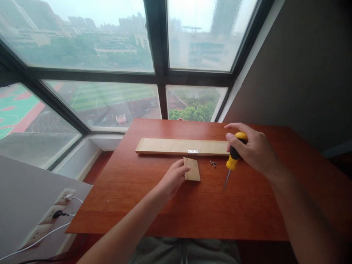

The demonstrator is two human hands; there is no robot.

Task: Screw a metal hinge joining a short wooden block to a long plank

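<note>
And here's the small wood piece (193, 171), just on the near side of the long board (165, 145), pinched by the left hand (173, 178). Screws (213, 164) lie near the board too. By its right end, the right hand (253, 148) grips the screwdriver (232, 162), tip down. Best, surely: steady pinch, left fingers well clear of that tip.

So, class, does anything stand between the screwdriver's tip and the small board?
Nothing visible does: the left hand grips the small board by its left edge, and the screws lie farther back, near the long board.
</note>
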